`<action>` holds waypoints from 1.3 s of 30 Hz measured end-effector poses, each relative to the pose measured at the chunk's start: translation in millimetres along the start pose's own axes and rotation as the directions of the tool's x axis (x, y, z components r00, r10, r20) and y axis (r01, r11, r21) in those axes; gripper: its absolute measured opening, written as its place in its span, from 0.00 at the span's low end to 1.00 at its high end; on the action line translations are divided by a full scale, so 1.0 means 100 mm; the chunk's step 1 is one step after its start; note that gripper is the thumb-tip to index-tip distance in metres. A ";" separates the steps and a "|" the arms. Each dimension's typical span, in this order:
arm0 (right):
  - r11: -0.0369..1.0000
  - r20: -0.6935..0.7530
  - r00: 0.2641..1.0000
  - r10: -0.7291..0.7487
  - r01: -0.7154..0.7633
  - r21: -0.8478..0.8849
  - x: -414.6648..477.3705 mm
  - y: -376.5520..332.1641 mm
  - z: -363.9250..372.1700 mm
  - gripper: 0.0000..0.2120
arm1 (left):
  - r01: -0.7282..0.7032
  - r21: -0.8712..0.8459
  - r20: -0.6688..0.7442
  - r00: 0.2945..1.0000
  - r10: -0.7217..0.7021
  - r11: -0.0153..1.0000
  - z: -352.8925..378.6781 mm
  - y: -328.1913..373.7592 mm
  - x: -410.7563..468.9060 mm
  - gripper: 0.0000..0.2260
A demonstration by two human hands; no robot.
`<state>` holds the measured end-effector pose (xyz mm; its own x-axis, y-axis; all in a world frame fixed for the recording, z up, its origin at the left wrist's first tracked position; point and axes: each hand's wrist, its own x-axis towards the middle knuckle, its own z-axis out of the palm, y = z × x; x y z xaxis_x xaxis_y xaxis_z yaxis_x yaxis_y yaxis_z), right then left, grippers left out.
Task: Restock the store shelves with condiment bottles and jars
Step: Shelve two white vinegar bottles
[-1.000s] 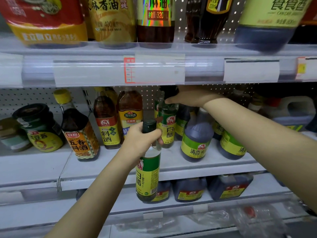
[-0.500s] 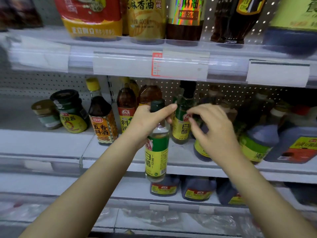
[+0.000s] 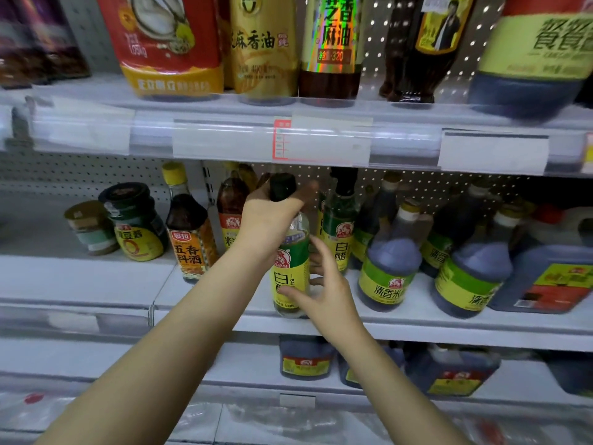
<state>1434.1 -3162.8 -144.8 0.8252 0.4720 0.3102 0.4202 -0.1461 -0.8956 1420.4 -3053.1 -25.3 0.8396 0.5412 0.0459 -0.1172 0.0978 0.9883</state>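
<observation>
Head view: the left hand (image 3: 269, 216) is wrapping its grip round the neck of the bottle (image 3: 290, 274), just under the dark cap. The right hand (image 3: 324, 293) is closing its grip on the body below, with the thumb on the front label and the fingers curling behind. The bottle is standing upright, its base below both grips at the front edge of the shelf (image 3: 417, 329). Whether it is resting there yet is unclear. A matching bottle (image 3: 338, 232) is standing just beyond the right grip. Full of liquid, it is probably handling fairly heavy, stiff, smooth and breakable, so neck plus lower body looks the safest hold. Half a second ago the right hand was hovering off the bottle and the bottle was hanging lower, in front of the shelf edge
</observation>
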 end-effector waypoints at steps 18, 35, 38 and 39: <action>0.959 0.067 0.982 0.177 -0.187 0.214 0.25 0.42 -0.05 0.38 | -0.131 0.165 0.191 0.977 0.099 0.977 -0.09 -0.39 0.24 0.18; 0.940 -0.037 0.971 0.235 -0.217 0.262 0.17 0.37 -0.19 0.28 | 0.037 0.177 0.361 0.927 -0.100 0.984 -0.72 -1.20 -0.03 0.24; 0.953 0.010 0.972 0.233 -0.230 0.196 0.13 0.35 -0.14 0.29 | 0.039 0.184 0.370 0.923 -0.105 0.982 -0.75 -1.26 -0.01 0.25; 0.954 0.007 0.971 0.239 -0.236 0.183 0.12 0.35 -0.10 0.28 | 0.039 0.185 0.362 0.926 -0.105 0.982 -0.75 -1.29 0.00 0.25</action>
<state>1462.4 -3171.2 -169.6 0.8989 0.4298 0.0852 0.1373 -0.0917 -0.9863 1395.6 -3002.7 -163.8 0.9820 0.1885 -0.0084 0.0157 -0.0373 0.9992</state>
